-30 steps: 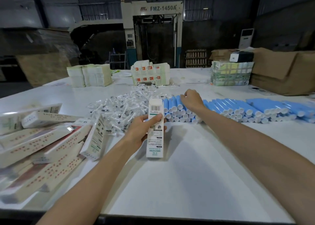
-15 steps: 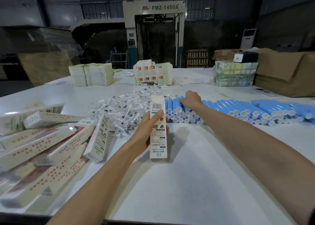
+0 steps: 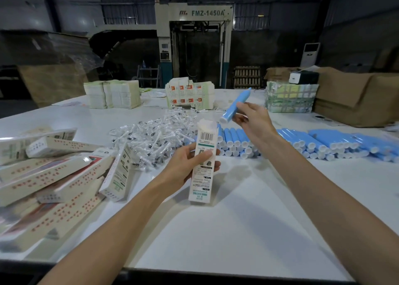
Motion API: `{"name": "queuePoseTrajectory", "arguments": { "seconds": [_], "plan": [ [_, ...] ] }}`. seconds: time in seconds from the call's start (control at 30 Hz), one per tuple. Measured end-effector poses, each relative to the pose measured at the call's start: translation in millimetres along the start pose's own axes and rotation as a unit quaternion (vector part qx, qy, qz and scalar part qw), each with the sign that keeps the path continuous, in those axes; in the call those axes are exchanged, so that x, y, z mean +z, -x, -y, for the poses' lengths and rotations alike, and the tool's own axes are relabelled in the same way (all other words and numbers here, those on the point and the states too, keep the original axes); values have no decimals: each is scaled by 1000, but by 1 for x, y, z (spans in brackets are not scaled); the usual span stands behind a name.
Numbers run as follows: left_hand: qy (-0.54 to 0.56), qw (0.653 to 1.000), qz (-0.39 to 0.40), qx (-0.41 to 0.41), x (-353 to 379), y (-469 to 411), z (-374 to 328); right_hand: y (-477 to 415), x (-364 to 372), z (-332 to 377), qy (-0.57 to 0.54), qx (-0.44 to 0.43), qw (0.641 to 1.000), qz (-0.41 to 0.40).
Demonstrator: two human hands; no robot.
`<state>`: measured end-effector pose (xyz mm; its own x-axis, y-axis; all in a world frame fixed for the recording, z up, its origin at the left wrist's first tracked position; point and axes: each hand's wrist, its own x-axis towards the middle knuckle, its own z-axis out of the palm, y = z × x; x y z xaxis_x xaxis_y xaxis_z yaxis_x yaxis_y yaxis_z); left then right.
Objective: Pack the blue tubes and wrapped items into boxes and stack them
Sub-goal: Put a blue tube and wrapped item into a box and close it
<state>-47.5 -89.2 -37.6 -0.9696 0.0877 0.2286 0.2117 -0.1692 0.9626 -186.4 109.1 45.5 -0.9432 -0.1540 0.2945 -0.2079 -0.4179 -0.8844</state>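
While the left hand [image 3: 183, 166] grasped a narrow white box [image 3: 203, 161] around its middle, thumb laid across the printed face and fingers curled behind, the box stood nearly upright with its barcode end uppermost. Whether its lower end touched the white table [image 3: 216, 230] could not be told. The right hand [image 3: 252, 122], raised just above and to the right of the box top, pinched a single blue tube [image 3: 237, 104] between thumb and fingers. The tube was tilted, its white-capped end pointing down and left toward the box top, near it but apart from it.

Directly behind both hands, the remaining tubes [image 3: 302, 142] lay in stacked rows across the right half of the table, their white caps facing the person. To the left of these rows, a loose heap of clear wrapped items [image 3: 151, 142] spread over the middle of the table. Further left, a pile of long boxes [image 3: 54, 176] lay criss-crossed at the near left edge, one leaning on its side against the pile.

At the far edge stood two stacks of flat cartons [image 3: 112, 97] and a third printed stack [image 3: 190, 97], a wrapped bundle [image 3: 289, 99], and a large brown cardboard carton [image 3: 356, 99]. A machine [image 3: 194, 36] marked FMZ-1450A stood beyond the table.
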Motion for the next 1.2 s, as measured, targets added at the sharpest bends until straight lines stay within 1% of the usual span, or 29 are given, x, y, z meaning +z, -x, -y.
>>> {"name": "queuePoseTrajectory", "arguments": {
  "seconds": [0.07,0.1,0.2,0.33,0.47,0.57,0.73,0.8,0.87,0.9,1.0,1.03,1.07,1.13,1.17,1.2],
  "plan": [
    [-4,1000,3,-1,2,1,0,10,9,6,-44,-12,999,23],
    [-4,1000,4,-1,3,1,-1,14,14,7,-33,-14,999,26],
    [-3,1000,10,-2,5,2,0,24,24,4,71,-29,996,37],
    [-3,1000,13,-1,5,2,2,25,19,7,188,-54,979,58],
    [-15,1000,14,-1,4,2,1,26,14,26,302,-59,944,122],
    [-37,999,21,0,6,3,2,24,14,38,367,-31,912,183],
    [-47,999,5,3,9,2,5,30,17,34,406,-24,881,244],
    [-34,999,2,-1,9,2,6,35,16,23,433,-24,866,249],
    [-28,1000,-2,-6,10,2,7,39,13,12,439,-38,865,242],
    [-28,1000,-6,-8,10,2,8,39,10,6,433,-41,865,248],
    [-22,999,-25,-13,7,0,9,43,6,-13,436,-29,852,287],
    [-23,999,-34,-14,5,-1,9,43,6,-19,433,-37,857,277],
    [-25,998,-48,-16,3,-1,9,40,7,-24,419,-52,872,249],
    [-25,995,-93,-15,-3,-2,10,30,13,-35,383,-77,906,161],
    [-22,993,-119,-12,-6,-2,11,23,18,-40,379,-84,914,120],
    [-19,989,-145,-9,-9,-3,11,15,25,-46,393,-89,910,95]
  ]
}}
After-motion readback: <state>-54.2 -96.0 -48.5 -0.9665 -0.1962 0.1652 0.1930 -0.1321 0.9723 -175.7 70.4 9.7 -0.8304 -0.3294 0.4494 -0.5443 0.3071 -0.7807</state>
